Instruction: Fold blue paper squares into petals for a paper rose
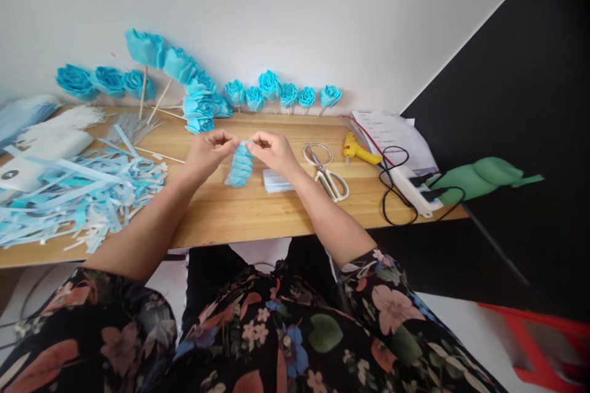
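Observation:
A small piece of light blue paper (245,145) is pinched between the fingertips of my left hand (216,148) and my right hand (271,150), which nearly meet over the table. Just below it, a row of overlapping blue pieces (239,167) lies on the wood; whether it touches the held piece is unclear. Partly under my right forearm sits a stack of pale blue paper (276,181). White-handled scissors (330,182) rest to the right, their blades by a roll of tape (318,146).
Blue paper flowers on sticks (270,84) line the wall. Paper strips (87,196) cover the table's left part. At the right are a yellow glue gun (359,148), printed sheets (391,132), a power strip (417,193) with black cables and a green bag (483,179).

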`<state>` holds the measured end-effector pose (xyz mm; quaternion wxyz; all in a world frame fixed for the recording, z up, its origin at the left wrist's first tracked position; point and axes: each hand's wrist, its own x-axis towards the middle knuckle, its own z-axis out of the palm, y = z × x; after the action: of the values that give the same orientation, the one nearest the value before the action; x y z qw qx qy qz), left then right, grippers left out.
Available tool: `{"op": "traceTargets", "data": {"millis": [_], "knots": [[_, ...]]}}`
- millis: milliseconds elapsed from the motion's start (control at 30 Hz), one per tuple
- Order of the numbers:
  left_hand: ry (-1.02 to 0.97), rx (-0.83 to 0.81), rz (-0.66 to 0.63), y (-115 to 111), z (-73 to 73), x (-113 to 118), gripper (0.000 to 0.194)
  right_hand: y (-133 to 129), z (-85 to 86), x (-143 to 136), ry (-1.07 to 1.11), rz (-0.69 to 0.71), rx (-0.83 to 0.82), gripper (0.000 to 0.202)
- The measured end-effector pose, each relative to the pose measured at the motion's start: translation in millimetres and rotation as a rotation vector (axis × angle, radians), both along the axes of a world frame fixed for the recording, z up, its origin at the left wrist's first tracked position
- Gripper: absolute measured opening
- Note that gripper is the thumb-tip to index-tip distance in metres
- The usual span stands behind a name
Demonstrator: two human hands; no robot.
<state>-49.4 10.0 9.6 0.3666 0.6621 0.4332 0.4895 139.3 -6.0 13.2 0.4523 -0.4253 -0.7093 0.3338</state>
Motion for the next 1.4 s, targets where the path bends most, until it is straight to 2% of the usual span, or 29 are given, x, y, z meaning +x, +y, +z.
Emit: {"op": "traceTargets", "data": {"millis": [100, 267, 400, 533, 600, 667, 767, 867, 1067, 1200, 1400], "knots": [[0.034, 0.015, -0.029, -1, 0.8, -1, 0.017, 3, -3.0, 1, 0.003, 0.014, -0.002, 0.024], [-0.014, -0.035, -0.003, 1, 2.7, -3, 0.013, 11, -6.8, 6, 0.084, 0.127, -0.077, 0.021], [-0.036, -0.05, 0.031, 3, 2.6, -3, 0.012, 11, -5.1, 9, 0.118, 0.118, -0.143, 0.022], [-0.043, -0.025, 0.036, 4, 0.9, -3, 0.012, 9, -3.0, 9, 0.096, 0.089, -0.097, 0.026], [-0.05, 0.035, 0.063, 4, 0.5, -2, 0.012, 9, -3.4, 8, 0.091, 0.04, -0.063, 0.026], [-0.041, 0.157, 0.151, 3, 1.1, -1, 0.01, 9, -4.7, 6, 0.094, -0.015, -0.035, 0.026], [0.096, 0.377, 0.262, -3, 2.9, 1, 0.009, 10, -8.0, 3, 0.108, -0.051, -0.005, 0.025], [0.284, 0.529, 0.218, -7, 2.9, 3, 0.012, 10, -11.4, 0, 0.139, -0.032, -0.009, 0.023], [0.396, 0.549, 0.221, -8, -1.2, 6, 0.014, 5, -9.7, -4, 0.128, -0.005, -0.028, 0.019], [0.41, 0.536, 0.231, -8, -2.0, 5, 0.012, 2, -7.2, -5, 0.064, -0.047, 0.048, 0.017], [0.433, 0.546, 0.258, -7, -5.1, 5, 0.012, 1, -12.3, -8, -0.12, -0.13, 0.278, 0.016]]}}
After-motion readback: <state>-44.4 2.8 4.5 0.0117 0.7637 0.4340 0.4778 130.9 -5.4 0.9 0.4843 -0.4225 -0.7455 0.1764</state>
